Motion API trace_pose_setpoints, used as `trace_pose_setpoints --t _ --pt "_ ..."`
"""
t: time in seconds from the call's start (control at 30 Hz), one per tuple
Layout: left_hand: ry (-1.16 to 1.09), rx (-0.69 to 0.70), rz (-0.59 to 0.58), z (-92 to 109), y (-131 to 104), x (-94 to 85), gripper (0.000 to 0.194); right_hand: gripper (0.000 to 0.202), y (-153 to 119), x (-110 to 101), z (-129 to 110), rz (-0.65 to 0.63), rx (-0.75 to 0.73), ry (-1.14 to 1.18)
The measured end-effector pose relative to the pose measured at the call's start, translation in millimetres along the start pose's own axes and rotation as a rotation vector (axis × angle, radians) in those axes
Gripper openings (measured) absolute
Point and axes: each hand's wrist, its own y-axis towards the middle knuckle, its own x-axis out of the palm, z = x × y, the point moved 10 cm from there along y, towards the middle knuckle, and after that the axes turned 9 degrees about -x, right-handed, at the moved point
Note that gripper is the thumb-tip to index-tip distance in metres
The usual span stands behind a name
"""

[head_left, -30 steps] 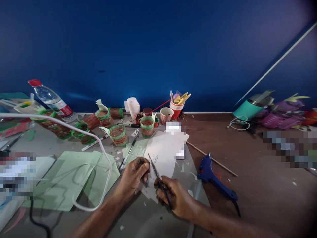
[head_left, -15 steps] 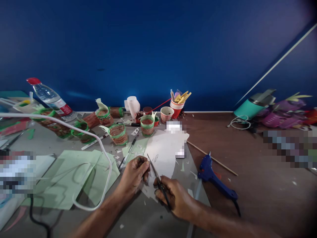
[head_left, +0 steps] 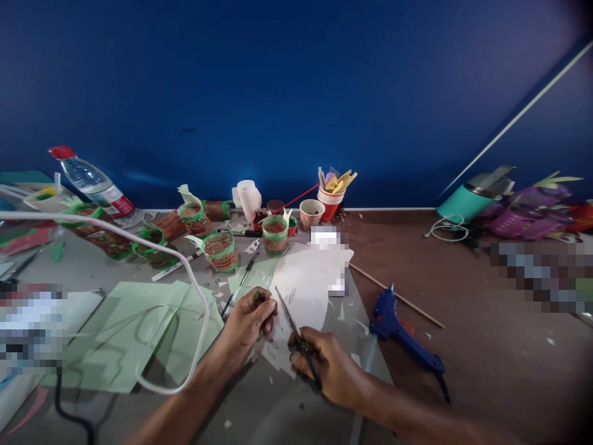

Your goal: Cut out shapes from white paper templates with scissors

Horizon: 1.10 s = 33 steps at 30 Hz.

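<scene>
My right hand (head_left: 322, 364) grips a pair of dark-handled scissors (head_left: 290, 314), blades pointing up and to the left, looking nearly closed. Close to the blade tips, my left hand (head_left: 252, 318) is closed in a pinch. Whatever sits between its thumb and fingers is too small to make out. Under both hands lies a sheet of white paper (head_left: 303, 284) with small pencil-like marks. Left of it a black pen (head_left: 239, 284) rests on pale green paper. Behind stand brown cups with green rims, one a small pot (head_left: 275, 235) with a paper leaf.
A blue glue gun (head_left: 403, 337) and a thin wooden stick (head_left: 398, 295) lie at the right. Green sheets (head_left: 111, 334) and a looping white cable (head_left: 204, 296) are at the left. A water bottle (head_left: 99, 188) and a red cup of tools (head_left: 330, 204) stand at the back.
My left hand has shifted slightly left and up, widening the small gap to the scissor blades. My right hand with the scissors has hardly moved.
</scene>
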Motion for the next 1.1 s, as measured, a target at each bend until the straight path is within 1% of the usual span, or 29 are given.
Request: trace_pose_setpoints --t 0.03,0.1,0.2,0.23,0.37,0.43,0.5,0.57,0.73,0.87,1.0,1.1 --pt "0.003 -0.007 0.005 -0.5 0.2 -1.2 0.023 0.032 0.1 -0.1 -0.6 0.018 0.022 0.076" --pt "0.015 -0.019 0.024 -1.8 0.9 -4.2 0.023 0.041 0.2 2.7 -4.7 0.005 0.051 0.188" --pt "0.006 -0.033 0.061 -2.2 1.2 -7.8 0.025 0.051 0.7 1.9 -12.7 -0.023 0.032 0.245" --pt "-0.013 -0.039 0.066 -1.9 0.6 -7.9 0.026 0.053 1.1 0.4 -14.1 -0.026 0.015 0.274" --pt "-0.112 -0.082 0.049 -0.1 -2.9 -3.5 0.031 0.057 2.2 -1.6 -7.8 -0.054 0.024 0.509" --pt "-0.129 -0.095 0.054 0.7 -3.8 -3.1 0.032 0.058 3.4 -5.6 -6.3 -0.041 0.022 0.558" --pt "-0.126 -0.094 0.064 0.8 -3.3 -4.5 0.031 0.057 4.4 -10.6 -6.3 -0.018 0.027 0.518" --pt "-0.12 -0.076 0.073 0.7 -1.9 -6.8 0.031 0.055 5.0 -13.6 -7.6 -0.006 0.045 0.423" --pt "-0.086 -0.016 0.095 2.4 -0.1 -10.6 0.029 0.052 5.5 -8.2 -17.3 -0.043 0.046 0.218" --pt "-0.106 0.007 0.107 4.7 -0.9 -9.2 0.03 0.036 4.0 -5.6 -15.6 -0.038 0.034 0.082" --pt "-0.127 0.024 0.115 4.8 -1.3 -7.4 0.035 0.016 1.1 -4.0 -10.7 -0.071 -0.035 -0.114" --pt "-0.13 0.026 0.101 2.2 -1.1 -4.1 0.037 0.009 -0.1 -5.0 -10.7 -0.065 -0.08 -0.219"
